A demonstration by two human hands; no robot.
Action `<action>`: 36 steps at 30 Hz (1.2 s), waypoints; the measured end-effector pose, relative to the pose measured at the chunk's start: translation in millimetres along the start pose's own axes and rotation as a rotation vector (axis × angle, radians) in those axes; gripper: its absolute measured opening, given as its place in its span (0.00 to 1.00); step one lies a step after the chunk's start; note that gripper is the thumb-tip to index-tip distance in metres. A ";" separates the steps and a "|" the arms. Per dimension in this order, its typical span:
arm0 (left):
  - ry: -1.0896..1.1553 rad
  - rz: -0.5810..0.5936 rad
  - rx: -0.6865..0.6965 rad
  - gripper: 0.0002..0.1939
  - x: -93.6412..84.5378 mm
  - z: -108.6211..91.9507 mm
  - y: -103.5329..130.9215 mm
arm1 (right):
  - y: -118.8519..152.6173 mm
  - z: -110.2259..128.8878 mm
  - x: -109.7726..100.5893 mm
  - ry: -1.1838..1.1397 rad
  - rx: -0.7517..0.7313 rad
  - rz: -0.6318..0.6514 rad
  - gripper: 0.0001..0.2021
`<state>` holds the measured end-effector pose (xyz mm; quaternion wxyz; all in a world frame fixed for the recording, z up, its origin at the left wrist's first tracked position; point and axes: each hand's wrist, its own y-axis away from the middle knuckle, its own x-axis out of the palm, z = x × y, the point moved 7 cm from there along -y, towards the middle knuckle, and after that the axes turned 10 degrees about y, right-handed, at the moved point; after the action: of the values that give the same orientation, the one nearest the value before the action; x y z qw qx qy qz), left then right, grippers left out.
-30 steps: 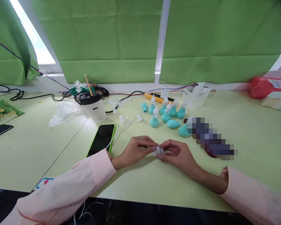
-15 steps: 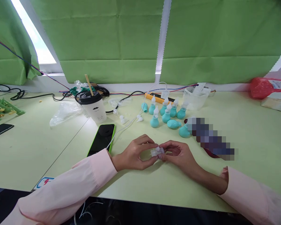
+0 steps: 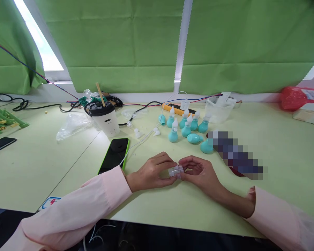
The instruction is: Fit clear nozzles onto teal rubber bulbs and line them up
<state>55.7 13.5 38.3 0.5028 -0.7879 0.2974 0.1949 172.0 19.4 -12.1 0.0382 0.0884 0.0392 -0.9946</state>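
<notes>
Between both hands, above the front of the table, is a small clear plastic cylindrical piece (image 3: 176, 170) lying on its side. My left hand (image 3: 154, 170) pinches it from the left with thumb and fingertips. From the right, the thumb and fingers of my right hand (image 3: 199, 172) close on its other end. Farther back stand several turquoise squeeze bulbs with clear nozzles, the nearest bulb (image 3: 173, 135) upright. Another turquoise bulb (image 3: 195, 138) lies on its side. Two small whitish plastic pieces lie to the left, one a tip (image 3: 137, 133), the other a nozzle (image 3: 156, 131).
A phone with a green edge (image 3: 113, 155) lies left of my hands, a white cable (image 3: 138, 143) running past it. Behind it stands a paper cup (image 3: 107, 122) with a straw. A clear container (image 3: 219, 109) and an orange power strip (image 3: 176, 109) are at the back; a pixelated object (image 3: 234, 153) lies right.
The clear piece has turned slightly between my fingers, and my left fingertips have shifted a little along it. The bulbs and other things on the table stay put.
</notes>
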 end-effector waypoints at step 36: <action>0.016 -0.011 0.031 0.10 1.8 -1.7 2.4 | -1.0 -1.6 4.7 -0.031 -0.005 0.071 0.16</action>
<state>55.4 10.6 36.3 0.5136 -0.7831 0.3002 0.1814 167.6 20.2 -14.4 0.0743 0.0743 0.0381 -0.9937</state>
